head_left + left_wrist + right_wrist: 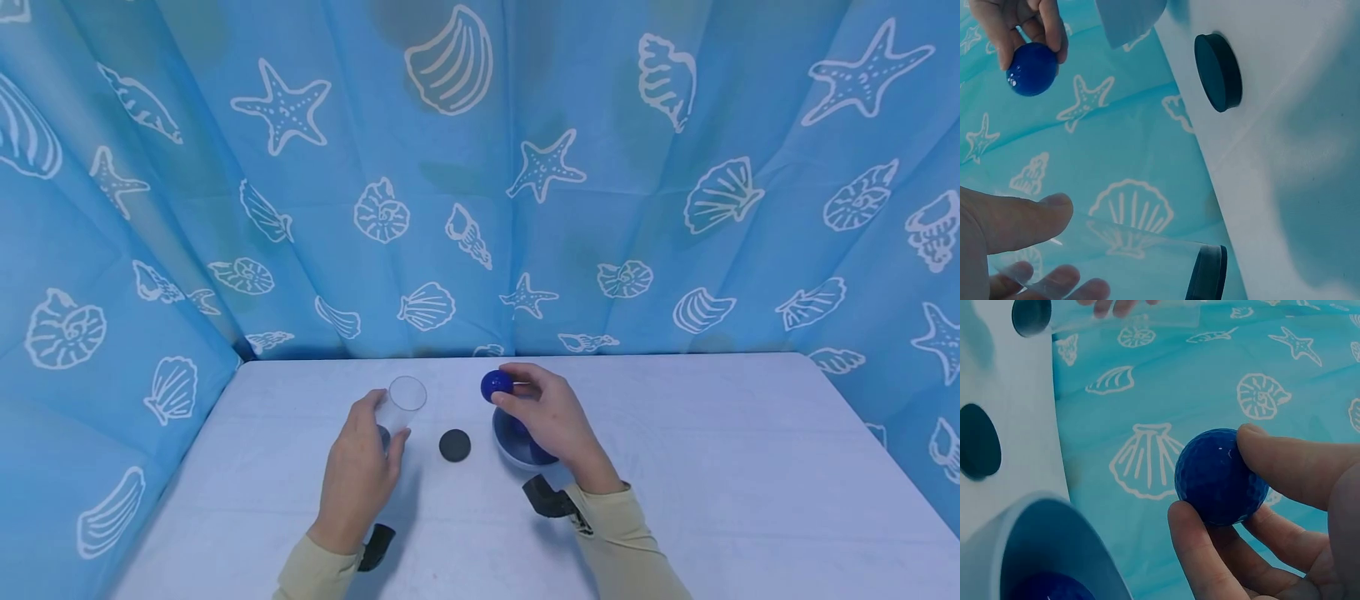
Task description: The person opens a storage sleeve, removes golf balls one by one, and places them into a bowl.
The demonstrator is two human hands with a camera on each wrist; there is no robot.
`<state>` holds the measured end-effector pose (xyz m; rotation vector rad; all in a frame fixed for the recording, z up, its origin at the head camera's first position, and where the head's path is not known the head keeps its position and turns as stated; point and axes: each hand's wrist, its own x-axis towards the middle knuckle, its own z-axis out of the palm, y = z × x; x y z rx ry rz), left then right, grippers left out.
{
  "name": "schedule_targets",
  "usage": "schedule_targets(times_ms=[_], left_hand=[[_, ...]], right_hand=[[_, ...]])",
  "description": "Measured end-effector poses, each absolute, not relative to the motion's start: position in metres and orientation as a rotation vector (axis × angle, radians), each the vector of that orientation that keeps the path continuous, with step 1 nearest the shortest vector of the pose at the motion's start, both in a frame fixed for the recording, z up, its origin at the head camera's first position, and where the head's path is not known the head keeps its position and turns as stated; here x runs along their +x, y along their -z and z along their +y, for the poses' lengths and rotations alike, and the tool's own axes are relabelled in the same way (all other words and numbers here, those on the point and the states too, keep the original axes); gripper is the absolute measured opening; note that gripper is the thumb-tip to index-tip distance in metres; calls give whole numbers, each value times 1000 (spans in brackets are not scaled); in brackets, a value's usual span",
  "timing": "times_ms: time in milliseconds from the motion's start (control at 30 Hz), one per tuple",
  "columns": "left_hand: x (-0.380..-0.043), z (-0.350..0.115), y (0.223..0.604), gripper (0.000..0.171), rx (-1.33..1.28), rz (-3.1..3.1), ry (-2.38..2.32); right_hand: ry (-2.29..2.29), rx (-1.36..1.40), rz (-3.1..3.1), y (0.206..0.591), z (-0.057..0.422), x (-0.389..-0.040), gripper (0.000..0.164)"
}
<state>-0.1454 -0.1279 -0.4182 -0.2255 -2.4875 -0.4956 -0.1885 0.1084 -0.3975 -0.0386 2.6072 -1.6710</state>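
My right hand point(551, 417) pinches a blue golf ball point(1219, 478) between thumb and fingers, above a blue-grey bowl point(517, 454). Inside the bowl lie more blue balls point(1054, 589), partly hidden by the hand and the rim. On the left, my left hand point(360, 467) grips a clear cylindrical container point(402, 400) round its side. The container's open mouth faces up and its dark base point(1207, 275) is at the bottom. Between the hands, a round black lid point(454, 446) lies on the table.
A white cloth covers the table point(720, 483). Behind it and on the left hangs a blue curtain point(465, 167) with white shells and starfish. Black camera mounts point(551, 497) sit at both wrists.
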Motion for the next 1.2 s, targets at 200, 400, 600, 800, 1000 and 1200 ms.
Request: schedule_targets(times_ms=[200,400,600,800,1000,1200], left_hand=[[-147,-130,420,66,-255,-2457,509],[-148,-129,422,64,-234,-2481,530],[-147,-128,422,63,-205,-2499,557],[-149,-128,425,62,-178,-2498,596],[-150,-129,426,61,-149,-2504,626],[-151,-129,427,63,-117,-2524,675]], right_hand=[[1611,-26,2676,397,112,-190,45],[1575,-47,2721,397,117,-191,45],[1538,-95,2749,397,120,-191,45],[1480,-97,2769,399,124,-193,45],[1432,-105,2801,400,128,-193,45],[1374,-91,2827,401,131,-194,45]])
